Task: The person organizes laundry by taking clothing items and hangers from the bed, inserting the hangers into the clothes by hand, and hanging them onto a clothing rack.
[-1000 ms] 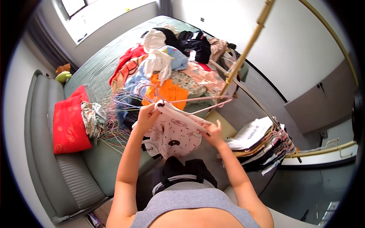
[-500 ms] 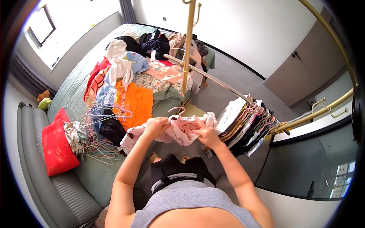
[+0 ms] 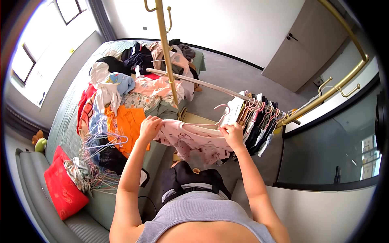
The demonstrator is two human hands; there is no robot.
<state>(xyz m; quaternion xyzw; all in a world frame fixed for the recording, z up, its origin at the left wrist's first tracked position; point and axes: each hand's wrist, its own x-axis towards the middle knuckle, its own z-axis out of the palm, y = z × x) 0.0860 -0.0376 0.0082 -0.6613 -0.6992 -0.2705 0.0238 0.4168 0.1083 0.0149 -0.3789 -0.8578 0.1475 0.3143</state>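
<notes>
A pink garment (image 3: 196,142) with a small dark print hangs stretched out in front of my body. My left hand (image 3: 150,128) is closed on its upper left corner. On the other side, my right hand (image 3: 232,135) pinches the top edge near a pale pink hanger (image 3: 222,115). The hanger's hook sticks up above the cloth, and its bar lies along the neckline; whether its left end sits inside the garment I cannot tell. Just beyond my right hand, a packed row of clothes (image 3: 259,121) hangs on the rack.
A gold rack post (image 3: 166,52) and a metal rail (image 3: 202,84) stand ahead. On the bed (image 3: 67,109) lie heaped clothes, an orange shirt (image 3: 126,124), a tangle of wire hangers (image 3: 103,172) and a red pillow (image 3: 65,188). A dark glass-fronted cabinet (image 3: 324,150) is at right.
The bunched pink garment is now spread wide and hangs down. My hands have moved apart, and the hanger hook has shifted right, near my right hand. The view has turned to the right.
</notes>
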